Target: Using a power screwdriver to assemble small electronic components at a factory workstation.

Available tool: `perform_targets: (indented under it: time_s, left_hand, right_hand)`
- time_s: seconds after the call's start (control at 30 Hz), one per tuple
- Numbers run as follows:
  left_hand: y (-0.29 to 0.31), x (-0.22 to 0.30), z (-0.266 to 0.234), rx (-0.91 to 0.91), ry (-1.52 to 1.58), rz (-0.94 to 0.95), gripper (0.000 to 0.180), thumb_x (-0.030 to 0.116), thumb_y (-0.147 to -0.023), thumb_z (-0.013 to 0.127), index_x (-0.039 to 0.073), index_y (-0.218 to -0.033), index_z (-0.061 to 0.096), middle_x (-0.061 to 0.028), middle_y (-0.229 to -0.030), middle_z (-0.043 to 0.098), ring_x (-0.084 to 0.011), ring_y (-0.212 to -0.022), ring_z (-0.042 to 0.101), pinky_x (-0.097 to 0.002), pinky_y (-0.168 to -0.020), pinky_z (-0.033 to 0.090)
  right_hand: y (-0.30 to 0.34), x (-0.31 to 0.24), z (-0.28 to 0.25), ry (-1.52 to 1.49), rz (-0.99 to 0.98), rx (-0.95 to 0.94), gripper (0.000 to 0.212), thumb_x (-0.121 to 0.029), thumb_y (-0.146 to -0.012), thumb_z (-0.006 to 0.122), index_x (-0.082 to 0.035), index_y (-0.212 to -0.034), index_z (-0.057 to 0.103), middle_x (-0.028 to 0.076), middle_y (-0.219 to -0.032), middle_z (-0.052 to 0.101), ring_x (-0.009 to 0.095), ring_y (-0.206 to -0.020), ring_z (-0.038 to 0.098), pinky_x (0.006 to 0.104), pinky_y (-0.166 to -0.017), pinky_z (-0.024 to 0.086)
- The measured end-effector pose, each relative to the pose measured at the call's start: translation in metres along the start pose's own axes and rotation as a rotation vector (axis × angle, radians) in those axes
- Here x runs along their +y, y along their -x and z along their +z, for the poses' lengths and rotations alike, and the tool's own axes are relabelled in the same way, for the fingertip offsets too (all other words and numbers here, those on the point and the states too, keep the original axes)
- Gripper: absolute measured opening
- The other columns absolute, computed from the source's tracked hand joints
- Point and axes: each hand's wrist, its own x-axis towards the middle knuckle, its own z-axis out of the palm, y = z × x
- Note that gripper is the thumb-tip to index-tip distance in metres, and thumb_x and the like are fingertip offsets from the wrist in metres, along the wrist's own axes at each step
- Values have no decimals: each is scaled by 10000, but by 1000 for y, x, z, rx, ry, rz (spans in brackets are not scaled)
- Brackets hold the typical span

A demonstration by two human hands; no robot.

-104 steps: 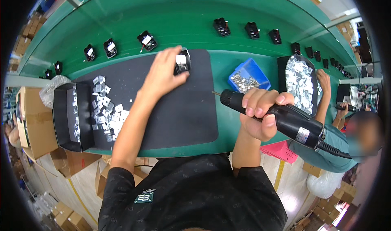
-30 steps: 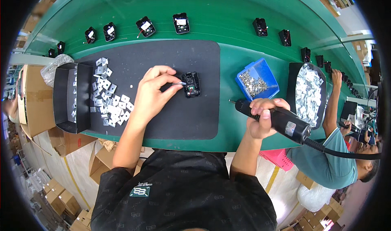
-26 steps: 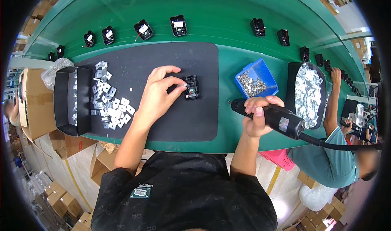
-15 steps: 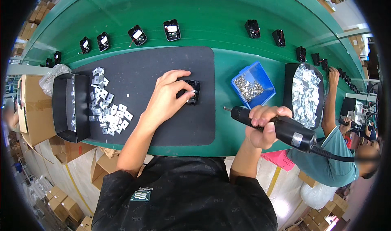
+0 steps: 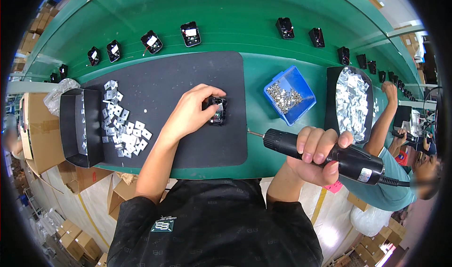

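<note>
On the dark mat stands a small black plastic housing (image 5: 218,118) with a greenish circuit board and a small metal plate (image 5: 219,108) inside. My left hand (image 5: 188,112) is closed on this housing: the thumb presses at the metal plate, and the fingers reach over the far edge. In my right hand (image 5: 320,156) is a black corded electric screwdriver (image 5: 367,166), the fingers wrapped round its body. Its bit (image 5: 254,133) points left, just off the mat's right edge, apart from the housing.
Loose metal plates (image 5: 127,130) lie on the mat's left, beside a black tray (image 5: 96,144). A blue bin (image 5: 305,83) of small screws and a black bin of metal plates (image 5: 351,104) stand right. Black housings (image 5: 190,34) line the green belt. A co-worker's arm (image 5: 386,119) reaches in at right.
My left thumb and fingers have spread from a pinch at the plate to a hold across the housing. The screwdriver has turned more level, its bit further left. Belt housings have shifted slightly left.
</note>
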Motion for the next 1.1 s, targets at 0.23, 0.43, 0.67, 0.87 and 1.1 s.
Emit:
perform_targets:
  time_s: [0.23, 0.43, 0.67, 0.87, 1.1]
  left_hand:
    - [30, 15, -2, 277, 19, 417, 351, -29, -665, 609, 34, -1009, 637, -121, -1003, 625, -275, -951, 600, -363, -854, 467]
    - [42, 40, 9, 156, -230, 563, 511, 186, -575, 813, 28, -1033, 653, -74, -1001, 658, -237, -861, 601, -328, -750, 395]
    - [43, 35, 19, 203, -183, 634, 310, 153, -613, 788, 52, -889, 688, -22, -799, 665, -175, -745, 590, -316, -693, 392]
    - [44, 38, 20, 242, -174, 626, 242, 140, -605, 791, 59, -805, 681, -8, -723, 658, -154, -676, 590, -306, -667, 396]
    - [43, 36, 24, 251, -235, 643, 253, 142, -611, 784, 43, -819, 678, -15, -730, 660, -150, -658, 593, -302, -649, 400]
  right_hand:
    - [-7, -3, 11, -115, -4, -30, 362, -178, -816, 602, -80, -1134, 460, 13, -723, 543, 117, -579, 524, 267, -569, 438]
    - [-9, -4, 17, -135, 22, -28, 353, -187, -809, 650, -128, -1069, 419, 8, -721, 555, 139, -568, 555, 289, -543, 475]
    - [-6, -3, 18, -136, 40, -19, 349, -190, -810, 654, -130, -1065, 422, 10, -721, 557, 138, -568, 556, 290, -544, 476]
    - [-10, -1, 20, -159, 27, -70, 373, -184, -791, 639, -88, -1109, 469, 15, -714, 559, 115, -578, 536, 254, -545, 444]
    - [-8, 4, 17, -164, 29, -74, 362, -180, -796, 638, -96, -1104, 467, 19, -725, 562, 111, -585, 538, 254, -556, 448]
